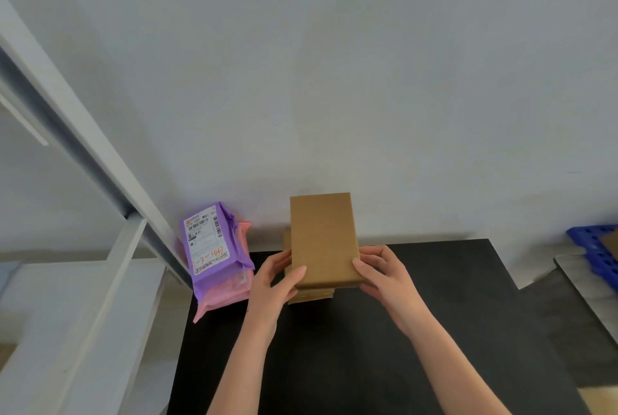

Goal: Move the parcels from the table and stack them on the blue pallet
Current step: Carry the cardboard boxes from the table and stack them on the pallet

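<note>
Cardboard box (322, 237) gripped by both hands at its near end. Left hand (274, 284) comes in from lower left, thumb on the top face, the other fingers (284, 257) curled round the left edge. Right hand (384, 277) mirrors it on the right edge, thumb on top, the rest wrapped under. Both forearms are bare, reaching forward and converging on the box. Both sets of fingers are closed on the box, none loose.

The box runs away from the fingers toward the wall (334, 80). Directly under the fingers a second cardboard box (311, 296) peeks out at the near and left edges; it sits on the black desk (368, 364). Can't tell whether the two boxes touch.

Count:
- cardboard boxes: 2, one held, one below it
- mailer bags: 2, just left of the left fingers: purple mailer bag (214, 244) with a printed label and orange handwriting, lying on a pink mailer bag (224, 297), at the desk's left edge
- blue pallet (595, 254): 1, well right of the right fingers, off the desk, cut by the frame edge
- hands: 2

Grey metal shelf frame (83, 133) stands left of the mailers.
</note>
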